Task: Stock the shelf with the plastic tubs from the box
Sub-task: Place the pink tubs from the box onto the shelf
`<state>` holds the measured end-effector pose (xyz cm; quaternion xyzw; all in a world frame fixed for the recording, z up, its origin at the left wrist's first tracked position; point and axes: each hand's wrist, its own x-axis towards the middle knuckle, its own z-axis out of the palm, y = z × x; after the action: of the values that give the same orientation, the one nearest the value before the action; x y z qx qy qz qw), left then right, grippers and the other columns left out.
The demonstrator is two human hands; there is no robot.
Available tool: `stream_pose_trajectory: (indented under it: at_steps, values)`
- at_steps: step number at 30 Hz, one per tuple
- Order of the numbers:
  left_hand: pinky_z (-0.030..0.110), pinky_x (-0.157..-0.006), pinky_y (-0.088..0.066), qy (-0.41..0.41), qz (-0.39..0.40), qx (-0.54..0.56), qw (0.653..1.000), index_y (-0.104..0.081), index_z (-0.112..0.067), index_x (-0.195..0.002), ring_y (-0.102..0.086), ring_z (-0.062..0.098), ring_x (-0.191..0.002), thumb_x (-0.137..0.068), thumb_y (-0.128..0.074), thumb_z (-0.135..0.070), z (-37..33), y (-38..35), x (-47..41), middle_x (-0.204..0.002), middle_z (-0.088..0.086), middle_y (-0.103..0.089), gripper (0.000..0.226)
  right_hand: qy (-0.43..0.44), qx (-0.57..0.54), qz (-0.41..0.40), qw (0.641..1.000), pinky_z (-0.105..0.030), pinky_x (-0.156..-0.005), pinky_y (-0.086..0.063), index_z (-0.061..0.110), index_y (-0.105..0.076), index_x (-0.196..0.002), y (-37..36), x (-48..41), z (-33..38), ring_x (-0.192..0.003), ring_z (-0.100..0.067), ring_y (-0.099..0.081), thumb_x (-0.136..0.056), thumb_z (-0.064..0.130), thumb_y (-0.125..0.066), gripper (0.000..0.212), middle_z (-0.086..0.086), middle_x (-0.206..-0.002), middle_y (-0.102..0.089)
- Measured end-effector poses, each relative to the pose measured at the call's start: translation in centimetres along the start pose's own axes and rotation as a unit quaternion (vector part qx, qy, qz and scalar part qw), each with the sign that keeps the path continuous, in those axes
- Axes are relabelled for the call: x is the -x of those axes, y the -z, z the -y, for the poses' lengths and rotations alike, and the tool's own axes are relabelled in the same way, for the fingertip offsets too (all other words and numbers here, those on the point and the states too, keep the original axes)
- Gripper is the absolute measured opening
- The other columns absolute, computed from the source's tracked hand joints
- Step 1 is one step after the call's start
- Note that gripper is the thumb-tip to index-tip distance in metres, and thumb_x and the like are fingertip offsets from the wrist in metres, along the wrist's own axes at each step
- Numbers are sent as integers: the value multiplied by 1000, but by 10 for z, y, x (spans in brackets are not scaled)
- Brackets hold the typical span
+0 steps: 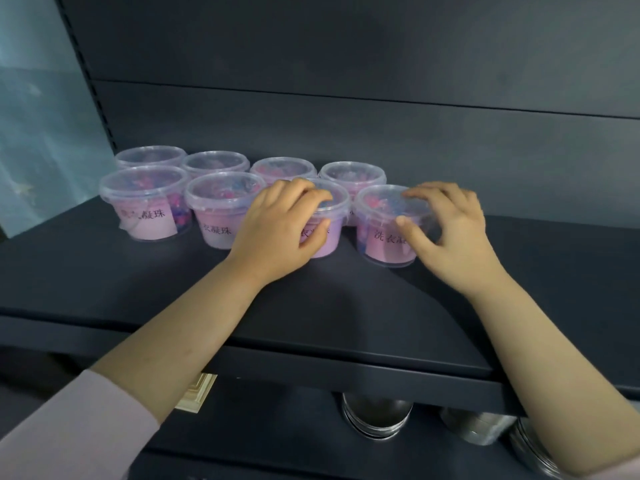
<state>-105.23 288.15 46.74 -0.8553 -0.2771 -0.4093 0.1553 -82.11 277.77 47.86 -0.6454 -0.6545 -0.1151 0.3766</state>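
Counted eight plastic tubs on the dark shelf point(138, 289), two rows of four, all toward its left end and well back from the front lip. Saw no box anywhere in view.

Found the first front tub point(145, 206) and the second front tub point(221, 213) standing free and upright, labels forward, near each other but apart.

Caught the left hand point(277, 230) gripping the third front tub point(330, 209), fingers curled over the lid, thumb pressed on the side wall. Judged a leftward shove from there likely to knock the second front tub. Judged a backward shove likely to jam the back row point(282, 166), already just behind.

Found the right hand point(457, 233) pinching the fourth front tub point(381, 237), fingertips on the lid's rim, thumb on the label. Feared for the thin clear lid under that grip. Expected a popped lid and spilled pink and blue bits from any lift by the rim alone. Reckoned too on a tilted release tipping one tub against its neighbour, given so little room between the two.

Could not tell flat-on-the-shelf from just-lifted for either held tub.

Spotted metal tins point(377, 417) on the level below, in the path of anything dragged over the lip.
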Motion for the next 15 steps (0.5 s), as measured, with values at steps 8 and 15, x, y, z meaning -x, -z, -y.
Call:
stream_pose_trajectory:
  at_steps: [8,15]
  values:
    - [35,-83,-42,7,-3,1,1000,-67,-15,-107,-56,24,-95,-84,-56,-24,2,-6,1,-104,1,-63,28,25,1,-1,1000,-29,-94,-37,22,-68,-103,-3,0,1,-95,-21,-58,-85,45,-55,32,5,-107,-63]
    - [38,-92,-39,15,12,52,998,-63,-18,-114,-57,25,-105,-86,-50,-30,5,9,-1,-114,0,-62,33,-79,-20,-12,997,-9,-93,-35,24,-61,-120,23,20,42,-114,-7,-56,-90,33,-62,32,14,-119,-63]
